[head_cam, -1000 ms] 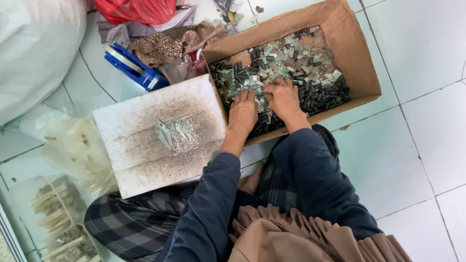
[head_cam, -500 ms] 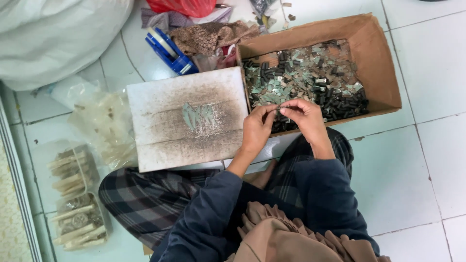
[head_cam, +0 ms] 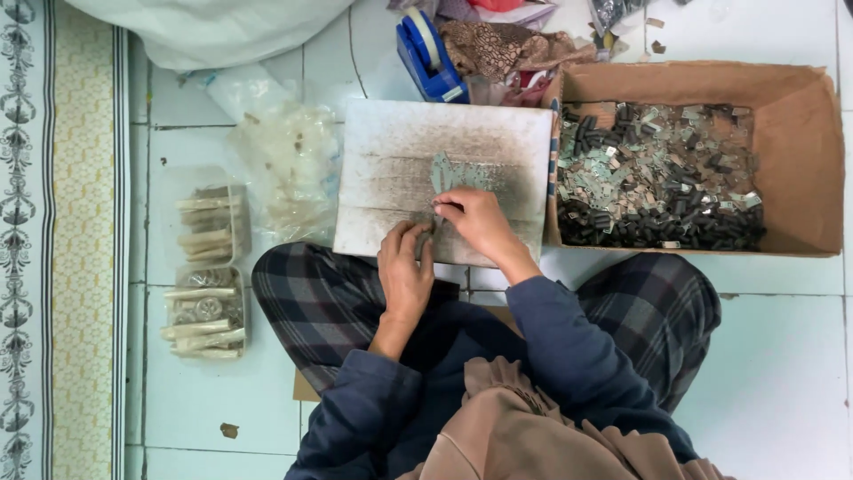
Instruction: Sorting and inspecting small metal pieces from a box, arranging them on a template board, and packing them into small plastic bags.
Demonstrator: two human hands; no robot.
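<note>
Metal pieces [head_cam: 458, 173] on board [head_cam: 391, 160], partly hidden by right hand [head_cam: 475, 222].

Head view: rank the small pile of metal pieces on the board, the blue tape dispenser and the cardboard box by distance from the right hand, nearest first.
1. Small pile of metal pieces: on the board, just above the right hand.
2. Blue tape dispenser: beyond the board's far edge.
3. Cardboard box: on the right side; its near wall rivals the dispenser, too close to call.

Brown cardboard box [head_cam: 800, 160] right, clear plastic packs [head_cam: 206, 267] left
</note>
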